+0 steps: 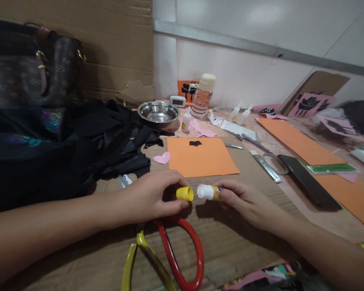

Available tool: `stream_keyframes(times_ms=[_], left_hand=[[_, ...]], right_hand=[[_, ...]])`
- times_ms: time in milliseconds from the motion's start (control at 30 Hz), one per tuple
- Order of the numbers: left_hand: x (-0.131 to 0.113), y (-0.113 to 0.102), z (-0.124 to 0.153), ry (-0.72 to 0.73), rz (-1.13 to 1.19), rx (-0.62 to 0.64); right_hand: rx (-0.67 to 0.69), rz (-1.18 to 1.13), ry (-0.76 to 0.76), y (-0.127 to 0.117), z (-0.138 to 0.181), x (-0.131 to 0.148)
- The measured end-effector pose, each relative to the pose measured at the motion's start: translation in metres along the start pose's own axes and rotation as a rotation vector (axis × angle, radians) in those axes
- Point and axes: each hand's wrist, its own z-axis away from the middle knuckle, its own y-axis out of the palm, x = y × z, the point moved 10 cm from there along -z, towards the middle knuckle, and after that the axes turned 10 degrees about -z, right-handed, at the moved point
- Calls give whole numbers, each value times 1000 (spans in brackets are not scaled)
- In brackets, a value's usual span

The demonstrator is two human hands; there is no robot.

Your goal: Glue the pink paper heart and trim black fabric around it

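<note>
My left hand (160, 194) pinches a yellow cap (185, 193), its open end facing right. Opposite it, my right hand (242, 198) grips a glue stick (208, 192) with a white top and a yellow label. A small gap separates cap and stick. Just beyond both hands lies an orange card (203, 159) with a small black cutout (195, 143) near its far edge. A pink paper heart (162, 158) touches the card's left side. Below my left hand are scissors with a red handle (200, 258) and a yellow handle; their blades are hidden.
Black cloth (109, 141) is heaped at left beside a patterned bag (57, 68). A metal bowl (158, 112), a bottle (203, 97) and small glue bottles (186, 120) stand at the back. A dark phone (309, 182) and more orange card (300, 139) lie at right.
</note>
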Motion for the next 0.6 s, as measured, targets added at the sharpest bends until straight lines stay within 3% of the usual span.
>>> stream_keyframes(times_ms=[267,600], left_hand=[[-2,-2,0,8,-14,-8],[-4,2,1,62,-35,9]], right_hand=[[-69,-84,39,-4,0,-12],[-17,162,-92,0,2,5]])
